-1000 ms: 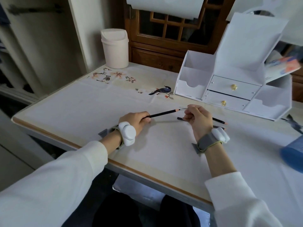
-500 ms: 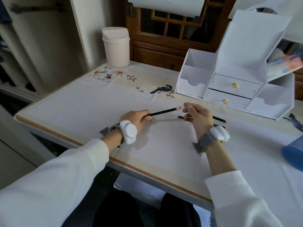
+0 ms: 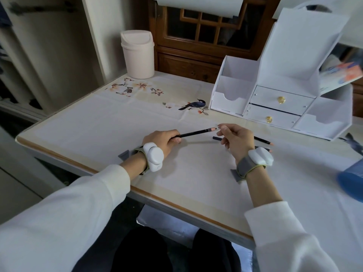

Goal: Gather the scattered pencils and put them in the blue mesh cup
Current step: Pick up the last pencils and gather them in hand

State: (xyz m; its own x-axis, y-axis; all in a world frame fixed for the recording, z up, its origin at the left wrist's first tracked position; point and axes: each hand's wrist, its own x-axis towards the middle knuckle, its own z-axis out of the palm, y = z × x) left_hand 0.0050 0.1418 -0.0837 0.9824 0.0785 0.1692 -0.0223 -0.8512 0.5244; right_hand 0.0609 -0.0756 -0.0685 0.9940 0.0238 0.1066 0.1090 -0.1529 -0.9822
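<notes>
**At the desk's near edge, one pencil held between two hands**

Behind the right hand [image 3: 236, 140], much stayed out of sight: a second dark pencil [image 3: 263, 140] showed only its blunt end left of the fingers and its pointed end to the right, lying flat on the table, and a third pencil's tip [image 3: 269, 150] barely peeked out past the wrist. How many more lay under the hand could not be told. The blue mesh cup [image 3: 351, 183] was cut off by the right edge of the frame and blurred, so its opening and its mesh could not be made out; it sat well apart from the hands.

The table [image 3: 98, 122] carried a pale cloth printed with a bird [image 3: 193, 105] and flowering sprigs [image 3: 129, 88], with a tan border along the near edge. Behind it stood a dark wooden lattice door [image 3: 206, 28] and a light wall.

The left hand [image 3: 163, 140] was closed around the back end of a black pencil [image 3: 193, 132], knuckles resting on the cloth. The right hand pinched the same pencil's pale, sharpened end between thumb and forefinger, its other fingers loosely curled. The pencil slanted up from left to right, clear of the table. Each wrist bore a white device on a grey strap.

A cream swing-lid bin [image 3: 137, 54] stood at the far left corner. A white desk organiser [image 3: 284, 85] with two gold-knobbed drawers sat at the far right, just beyond the right hand.
</notes>
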